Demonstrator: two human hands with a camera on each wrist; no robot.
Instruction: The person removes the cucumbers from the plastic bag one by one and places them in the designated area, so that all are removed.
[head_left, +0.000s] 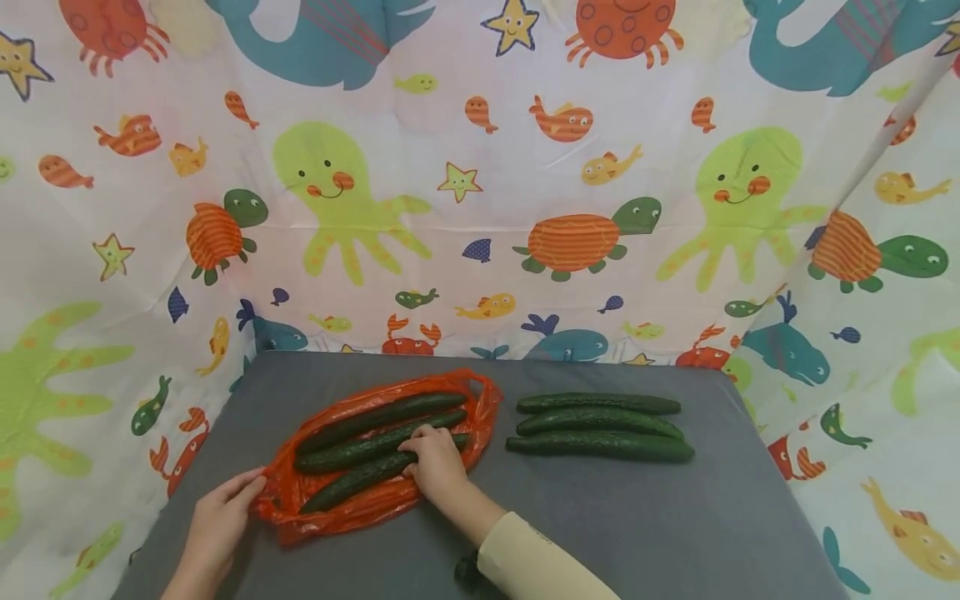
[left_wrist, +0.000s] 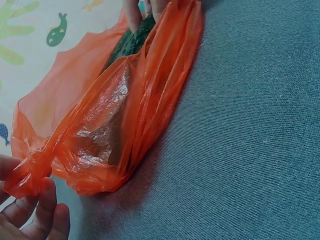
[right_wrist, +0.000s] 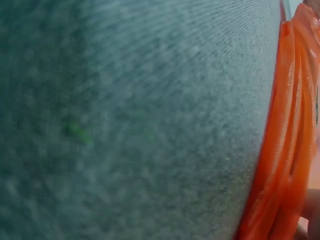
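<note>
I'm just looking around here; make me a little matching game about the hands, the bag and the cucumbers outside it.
Things:
1. Left hand
2. Right hand
3. Plastic bag
4. Three loose cucumbers

Places, colours and states:
A. Holding the nearest cucumber inside the bag
B. Side by side on the grey surface
C. Pinching one end of the bag
D. Orange-red, with its opening facing up

Right pairs: 1-C, 2-A, 3-D, 4-B
</note>
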